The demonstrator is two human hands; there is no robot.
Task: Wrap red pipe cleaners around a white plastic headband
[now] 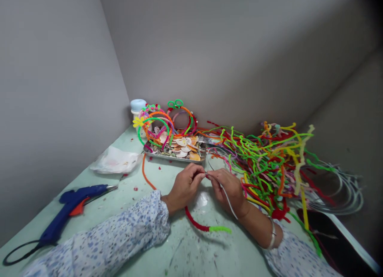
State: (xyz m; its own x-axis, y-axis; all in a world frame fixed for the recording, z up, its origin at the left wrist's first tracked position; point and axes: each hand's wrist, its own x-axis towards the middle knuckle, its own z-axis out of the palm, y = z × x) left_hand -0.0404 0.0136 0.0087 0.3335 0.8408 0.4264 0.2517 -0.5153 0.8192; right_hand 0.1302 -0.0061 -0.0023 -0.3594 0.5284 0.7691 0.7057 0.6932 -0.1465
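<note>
My left hand (184, 186) and my right hand (229, 187) meet over the pale green table (167, 245), fingertips pinched together. Between them runs a thin white plastic headband (228, 199) that passes down under my right palm. My left fingers also pinch the end of a red pipe cleaner (196, 222), which curves back towards me and ends in a light green piece. An orange pipe cleaner (146, 175) lies just left of my left hand.
A metal tray (175, 154) of shells sits behind my hands, with finished wrapped headbands (163, 123) standing in it. A big tangle of coloured pipe cleaners (263, 161) lies right, bare white headbands (344, 189) beyond. A blue glue gun (70, 209) lies left, near a plastic bag (115, 160).
</note>
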